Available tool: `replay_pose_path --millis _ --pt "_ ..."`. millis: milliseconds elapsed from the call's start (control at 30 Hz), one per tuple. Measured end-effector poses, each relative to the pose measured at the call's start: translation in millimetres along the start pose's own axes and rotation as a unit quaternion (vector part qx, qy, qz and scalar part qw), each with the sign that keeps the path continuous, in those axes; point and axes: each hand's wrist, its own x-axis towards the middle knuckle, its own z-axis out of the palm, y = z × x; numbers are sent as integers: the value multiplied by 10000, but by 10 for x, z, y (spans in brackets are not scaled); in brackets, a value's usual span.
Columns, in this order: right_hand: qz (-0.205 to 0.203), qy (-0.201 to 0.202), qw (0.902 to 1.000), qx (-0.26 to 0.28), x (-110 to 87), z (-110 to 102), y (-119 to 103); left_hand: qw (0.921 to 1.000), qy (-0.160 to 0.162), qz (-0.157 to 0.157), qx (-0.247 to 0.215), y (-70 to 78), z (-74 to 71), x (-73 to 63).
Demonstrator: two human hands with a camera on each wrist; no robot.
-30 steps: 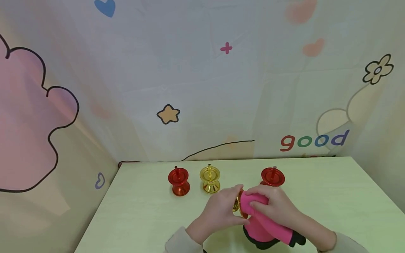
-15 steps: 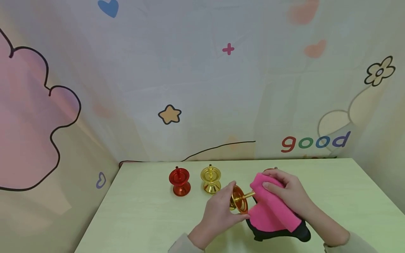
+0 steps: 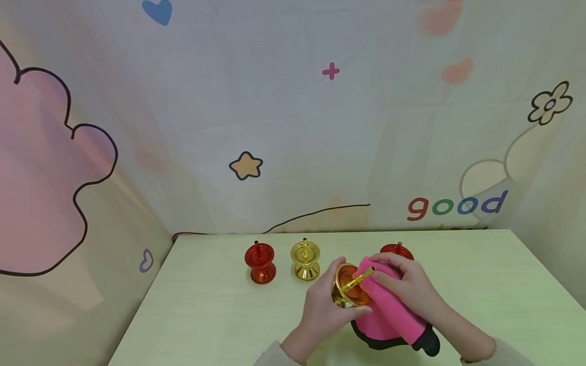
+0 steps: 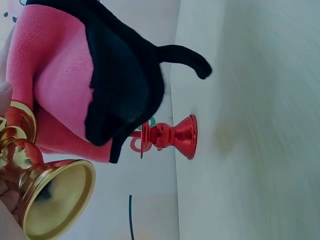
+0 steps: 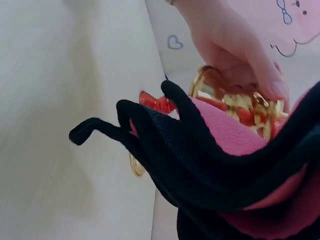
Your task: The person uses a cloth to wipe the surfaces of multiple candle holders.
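Note:
My left hand grips a shiny gold candle holder, tilted with its dish and upright stem leaning to the right. In the left wrist view, the hollow flared base of this candle holder faces the camera. A pink cloth with black edging is bunched in my right hand. It touches the right side of the dish, behind the stem. The cloth hides my right fingers in the right wrist view, where my left hand appears beyond it.
On the pale table stand a red candle holder and a gold one at the back left. Another red candle holder is behind my right hand, partly hidden. A patterned curtain hangs at the back.
The cloth first covered the dish and stem, then slid off towards the stem's tip. It is now back down against the dish rim, with the stem exposed and tilted more upward.

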Motion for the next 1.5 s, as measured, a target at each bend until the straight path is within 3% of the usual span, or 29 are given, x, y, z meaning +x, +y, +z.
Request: replay_pose_path --millis 367,500,567,633,767,867,1067,1200,1333,1400,1500 --pt "252 -87 9994 -208 -48 147 -39 9999 31 43 90 -1 44 -59" --pt "96 -251 9996 -68 -41 133 -22 9996 -154 176 -132 -3 31 -75" --pt "-67 -465 9989 49 -27 108 -10 9980 -422 140 -456 2 8 -79" --pt "-176 -765 9966 241 -6 73 0 9933 -767 28 -865 12 -20 -81" --pt "-394 -1333 9887 569 29 -4 6 9760 -1332 -373 -1682 57 -87 -80" --pt "-501 -1492 9849 719 32 -45 3 9674 -1467 -605 -1974 90 -124 -58" --pt "-400 -1269 9878 814 4 -74 25 9545 -1515 -1075 -2333 54 -165 -13" --pt "-255 -1313 9864 955 -17 -72 47 9481 -1817 -1053 -2388 -3 -192 -1" --pt "-436 -1503 9812 1129 -23 -78 54 9265 -2243 -950 -2868 -42 -226 16" --pt "-484 -1523 9798 1204 -16 -80 50 9240 -2248 -1056 -2906 -52 -225 15" --pt "-281 -1411 9817 1247 -3 -78 34 9295 -1808 -1181 -2989 -54 -186 -5"
